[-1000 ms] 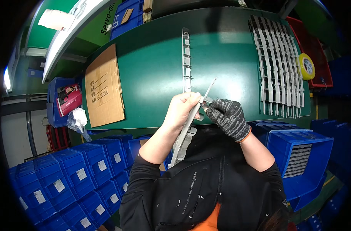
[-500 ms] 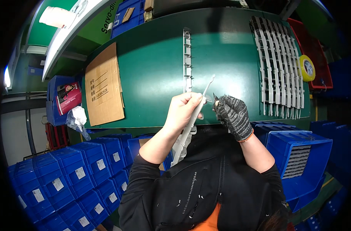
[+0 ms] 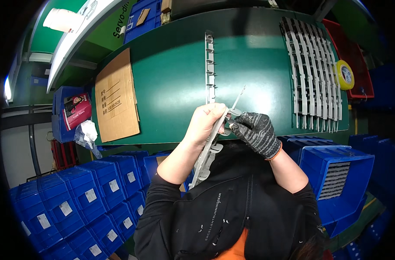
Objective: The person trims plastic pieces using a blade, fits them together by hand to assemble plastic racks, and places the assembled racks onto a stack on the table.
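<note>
L hand (image 3: 206, 125), bare, fingers closed round gray strip (image 3: 203, 161), held tilted across table's (image 3: 171, 86) near edge, approx. mid; upper tip over tabletop, lower end by person's front. R hand (image 3: 257, 133), gloved, fingers narrow, tips at strip's R side; can't tell what's btwn them. 2nd strip (image 3: 210, 68) lies mid-table, running twd far edge. Strip batch (image 3: 316, 78) along R edge, yellow roll (image 3: 345, 74) just beside. Cardboard (image 3: 118, 97) nr L edge.
</note>
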Demonstrator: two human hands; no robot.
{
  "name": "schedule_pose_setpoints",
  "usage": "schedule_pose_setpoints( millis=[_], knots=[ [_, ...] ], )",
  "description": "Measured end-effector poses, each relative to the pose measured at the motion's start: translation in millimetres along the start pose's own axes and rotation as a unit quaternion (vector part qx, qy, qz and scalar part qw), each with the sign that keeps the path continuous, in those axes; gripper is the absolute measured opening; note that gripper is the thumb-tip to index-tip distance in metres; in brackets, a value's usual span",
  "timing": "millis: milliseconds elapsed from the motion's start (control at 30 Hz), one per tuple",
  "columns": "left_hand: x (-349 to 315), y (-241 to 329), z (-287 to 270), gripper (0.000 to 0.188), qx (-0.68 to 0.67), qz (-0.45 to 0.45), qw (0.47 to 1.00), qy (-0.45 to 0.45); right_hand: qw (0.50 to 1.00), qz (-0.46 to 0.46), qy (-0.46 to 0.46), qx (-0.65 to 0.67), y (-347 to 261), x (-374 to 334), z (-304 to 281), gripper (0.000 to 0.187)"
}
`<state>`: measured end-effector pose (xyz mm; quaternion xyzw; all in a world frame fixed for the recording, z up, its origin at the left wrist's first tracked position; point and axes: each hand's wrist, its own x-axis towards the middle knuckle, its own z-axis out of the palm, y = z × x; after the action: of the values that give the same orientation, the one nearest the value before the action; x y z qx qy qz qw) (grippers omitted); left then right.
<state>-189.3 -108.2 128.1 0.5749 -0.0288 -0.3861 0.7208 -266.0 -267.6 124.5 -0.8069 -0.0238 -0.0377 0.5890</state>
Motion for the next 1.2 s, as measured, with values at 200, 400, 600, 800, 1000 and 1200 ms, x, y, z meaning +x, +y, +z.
schedule_pose_setpoints(
  millis=[200, 400, 600, 800, 1000, 1200],
  knots=[
    [3, -1, 0, 0.03, -0.037, 0.001, 0.999, -0.003, 1.0, -0.002, 0.011, 0.019, 0, 0, 0, 0.025],
    [3, 0, 1, 0.031, -0.018, 0.0, 1.0, -0.003, 1.0, 0.009, 0.002, -0.007, 2, 1, 1, 0.023],
    [2, -2, 1, 0.03, -0.019, 0.018, 1.0, -0.005, 0.994, 0.062, 0.038, 0.079, -3, 0, 4, 0.02],
    [0, 1, 2, 0.03, -0.005, 0.009, 1.0, 0.002, 0.999, 0.01, 0.023, 0.022, 5, -1, 5, 0.021],
    [0, 2, 3, 0.029, 0.001, 0.006, 1.0, 0.007, 0.999, 0.007, 0.03, 0.038, 5, 1, 6, 0.022],
    [0, 2, 4, 0.029, 0.007, 0.009, 1.0, 0.014, 0.999, 0.028, 0.007, 0.042, 0, 2, 2, 0.022]
  ],
)
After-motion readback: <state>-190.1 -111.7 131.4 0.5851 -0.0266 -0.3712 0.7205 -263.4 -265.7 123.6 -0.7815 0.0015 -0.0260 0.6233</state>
